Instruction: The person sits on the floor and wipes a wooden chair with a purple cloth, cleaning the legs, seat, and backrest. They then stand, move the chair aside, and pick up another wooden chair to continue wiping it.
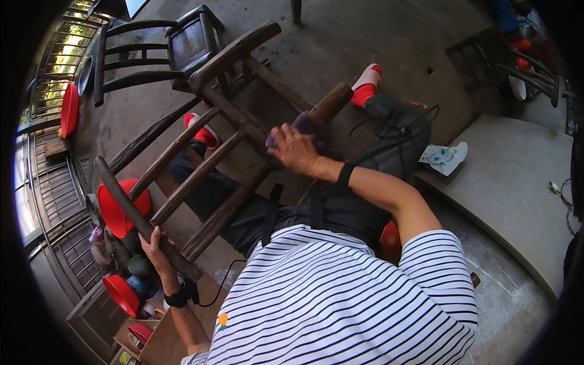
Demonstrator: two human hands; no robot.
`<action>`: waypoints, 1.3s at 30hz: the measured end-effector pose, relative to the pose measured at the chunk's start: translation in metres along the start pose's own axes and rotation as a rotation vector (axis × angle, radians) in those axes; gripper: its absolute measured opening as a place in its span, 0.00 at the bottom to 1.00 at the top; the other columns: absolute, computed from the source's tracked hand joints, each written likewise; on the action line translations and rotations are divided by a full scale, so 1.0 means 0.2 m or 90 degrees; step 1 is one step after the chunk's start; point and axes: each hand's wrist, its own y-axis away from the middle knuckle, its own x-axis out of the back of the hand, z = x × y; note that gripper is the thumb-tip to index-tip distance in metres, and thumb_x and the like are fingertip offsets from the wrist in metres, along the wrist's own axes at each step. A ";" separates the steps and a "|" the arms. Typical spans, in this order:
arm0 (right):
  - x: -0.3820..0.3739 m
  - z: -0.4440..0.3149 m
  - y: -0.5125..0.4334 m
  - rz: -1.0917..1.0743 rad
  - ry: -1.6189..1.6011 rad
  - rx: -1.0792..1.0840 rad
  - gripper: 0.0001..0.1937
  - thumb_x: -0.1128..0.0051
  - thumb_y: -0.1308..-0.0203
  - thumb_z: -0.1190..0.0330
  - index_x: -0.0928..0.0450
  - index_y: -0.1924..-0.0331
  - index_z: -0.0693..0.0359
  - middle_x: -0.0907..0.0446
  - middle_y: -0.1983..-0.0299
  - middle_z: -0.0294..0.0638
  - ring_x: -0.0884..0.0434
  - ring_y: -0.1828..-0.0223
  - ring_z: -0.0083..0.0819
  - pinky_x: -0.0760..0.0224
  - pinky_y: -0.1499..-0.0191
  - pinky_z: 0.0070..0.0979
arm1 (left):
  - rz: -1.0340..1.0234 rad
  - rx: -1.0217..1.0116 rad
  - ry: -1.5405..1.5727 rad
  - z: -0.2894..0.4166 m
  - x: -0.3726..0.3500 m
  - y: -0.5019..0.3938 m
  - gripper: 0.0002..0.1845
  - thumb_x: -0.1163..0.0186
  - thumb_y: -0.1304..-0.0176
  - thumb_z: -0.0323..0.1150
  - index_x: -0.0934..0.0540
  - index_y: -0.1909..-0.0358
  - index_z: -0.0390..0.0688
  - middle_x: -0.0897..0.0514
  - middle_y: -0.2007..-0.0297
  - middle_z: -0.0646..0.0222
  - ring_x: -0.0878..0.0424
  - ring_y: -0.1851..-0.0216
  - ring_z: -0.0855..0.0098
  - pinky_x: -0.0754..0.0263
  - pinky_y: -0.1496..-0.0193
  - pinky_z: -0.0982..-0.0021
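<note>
A dark wooden chair (196,175) lies tilted across my lap, its back pointing to the lower left. My left hand (156,251) is wrapped around the top rail (175,260) of that back. Under my right hand (296,150) is a purple cloth (312,130), pressed against the chair near the base of a thick round leg (335,100). The fingers of this hand are bent over the cloth, and the wood beneath them is hidden.
Another wooden chair (187,43) is at the upper left. Red basins (121,207) and gourd-like items (137,267) are on my left. To my right, a white packet (445,157) rests on a grey slab (506,159). A black cable (404,131) loops over my thigh.
</note>
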 end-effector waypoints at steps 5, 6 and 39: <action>-0.03 -0.04 0.01 0.014 0.015 0.092 0.26 0.44 0.39 0.50 0.31 0.43 0.58 0.28 0.54 0.48 0.20 0.58 0.41 0.20 0.67 0.38 | 0.014 0.000 -0.003 0.00 0.00 0.01 0.13 0.40 0.37 0.34 0.32 0.57 0.42 0.27 0.76 0.69 0.27 0.84 0.75 0.31 0.82 0.75; -0.03 0.04 -0.02 0.060 0.049 0.040 0.24 0.45 0.38 0.49 0.30 0.45 0.56 0.27 0.55 0.45 0.18 0.59 0.40 0.21 0.68 0.38 | 0.013 -0.002 -0.004 -0.01 0.00 0.01 0.13 0.40 0.37 0.34 0.32 0.57 0.42 0.27 0.76 0.69 0.27 0.84 0.75 0.31 0.82 0.76; 0.00 -0.03 0.24 -0.014 -0.919 -0.565 0.30 0.45 0.35 0.50 0.28 0.44 0.72 0.20 0.49 0.48 0.20 0.48 0.36 0.29 0.45 0.31 | -0.044 0.141 0.095 -0.18 0.14 -0.09 0.15 0.37 0.37 0.45 0.25 0.67 0.44 0.23 0.78 0.71 0.23 0.81 0.70 0.28 0.79 0.73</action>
